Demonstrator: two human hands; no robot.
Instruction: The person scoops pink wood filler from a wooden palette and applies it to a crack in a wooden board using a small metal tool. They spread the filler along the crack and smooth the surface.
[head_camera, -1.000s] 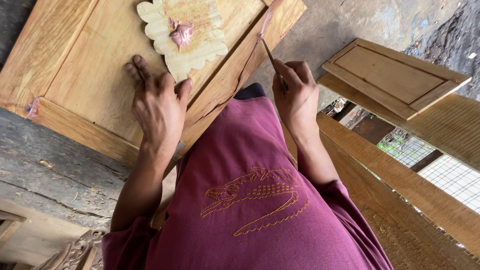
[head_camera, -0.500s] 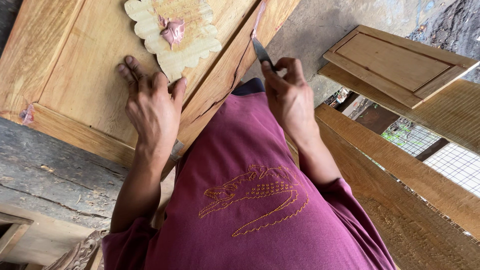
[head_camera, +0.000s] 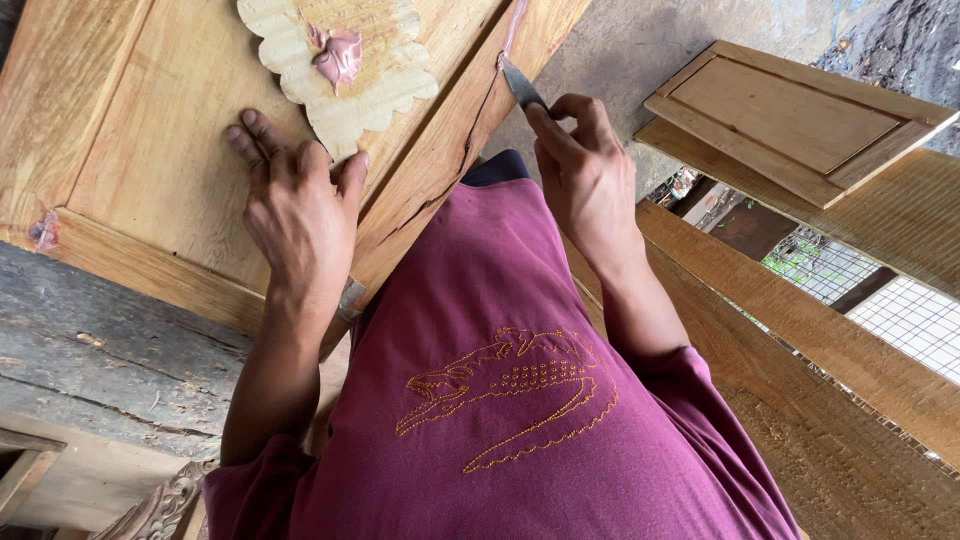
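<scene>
A framed wooden door panel lies on a workbench in front of me. On it rests a scalloped wooden board carrying a blob of pink putty. My left hand presses flat on the panel, fingertips beside the scalloped board's lower edge. My right hand pinches a small metal putty knife, its blade tip at the panel's right frame edge, where a pink putty streak runs along the wood. A second putty smear marks the panel's lower left corner.
A smaller framed panel lies at the upper right on stacked planks. Wire mesh shows between the planks. The weathered grey bench top extends left, with a carved wooden piece at the bottom.
My right hand has turned the putty knife so its blade shows wider, and shifted slightly up along the frame edge. The view has tilted a little; my left hand stays pressed on the panel.
</scene>
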